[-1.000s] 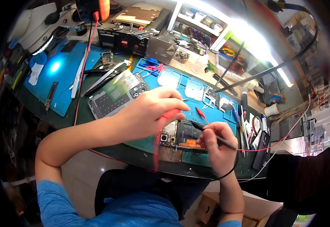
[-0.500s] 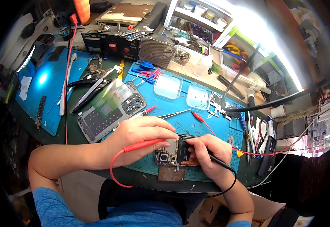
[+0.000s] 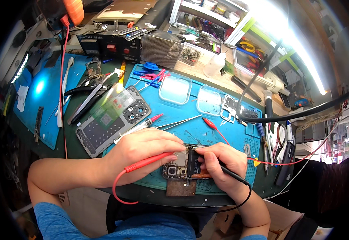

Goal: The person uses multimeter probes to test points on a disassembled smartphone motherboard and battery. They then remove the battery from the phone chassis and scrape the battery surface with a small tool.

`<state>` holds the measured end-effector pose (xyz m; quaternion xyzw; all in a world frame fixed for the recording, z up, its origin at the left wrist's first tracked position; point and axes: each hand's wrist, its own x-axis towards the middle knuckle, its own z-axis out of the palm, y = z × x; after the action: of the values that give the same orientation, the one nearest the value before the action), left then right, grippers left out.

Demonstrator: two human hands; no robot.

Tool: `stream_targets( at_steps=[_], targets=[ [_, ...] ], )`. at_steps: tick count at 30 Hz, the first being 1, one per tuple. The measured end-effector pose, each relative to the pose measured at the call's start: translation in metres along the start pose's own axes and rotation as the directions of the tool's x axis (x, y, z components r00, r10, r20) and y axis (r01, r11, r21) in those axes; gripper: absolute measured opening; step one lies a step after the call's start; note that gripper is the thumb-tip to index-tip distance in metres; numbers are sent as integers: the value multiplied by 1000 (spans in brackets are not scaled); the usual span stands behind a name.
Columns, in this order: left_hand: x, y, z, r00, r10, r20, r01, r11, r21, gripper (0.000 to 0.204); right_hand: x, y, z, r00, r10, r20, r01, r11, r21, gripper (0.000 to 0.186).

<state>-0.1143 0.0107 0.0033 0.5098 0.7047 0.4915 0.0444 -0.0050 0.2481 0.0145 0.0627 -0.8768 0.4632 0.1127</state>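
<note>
An opened phone [image 3: 181,158] lies near the front of the blue work mat [image 3: 222,136], its circuit board, camera lenses and black battery [image 3: 194,166] bare. My left hand [image 3: 136,150] is closed round a red test probe [image 3: 144,162], angled toward the board's upper part; its tip is hidden by my fingers. In my right hand [image 3: 224,160] is a black test probe [image 3: 233,175], slanting toward the top of the battery. I cannot tell whether either tip touches. A brown flat block [image 3: 180,188] lies against the phone's near edge.
Left of the phone lie a detached back cover [image 3: 114,120], a syringe [image 3: 140,128] and tweezers [image 3: 178,122]. Clear plastic trays [image 3: 175,90] stand farther back. A red clip lead [image 3: 209,124] and a thick black cable [image 3: 294,119] cross the right side. Pens and tools [image 3: 276,148] crowd the right edge.
The whole view has shifted slightly. Both hands keep their probes at the phone, in nearly the same pose.
</note>
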Motion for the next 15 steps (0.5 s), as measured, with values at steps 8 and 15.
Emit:
stream_targets(
  at_steps=[8, 15],
  targets=[
    [1, 0, 0, 1000, -13, -9, 13, 1000, -6, 24, 1, 0, 1, 1000, -3, 7, 3, 1000, -2, 10],
    [0, 1, 0, 1000, -22, -8, 22, 1000, -11, 24, 1, 0, 1, 1000, 8, 11, -8, 1000, 3, 10]
  ],
)
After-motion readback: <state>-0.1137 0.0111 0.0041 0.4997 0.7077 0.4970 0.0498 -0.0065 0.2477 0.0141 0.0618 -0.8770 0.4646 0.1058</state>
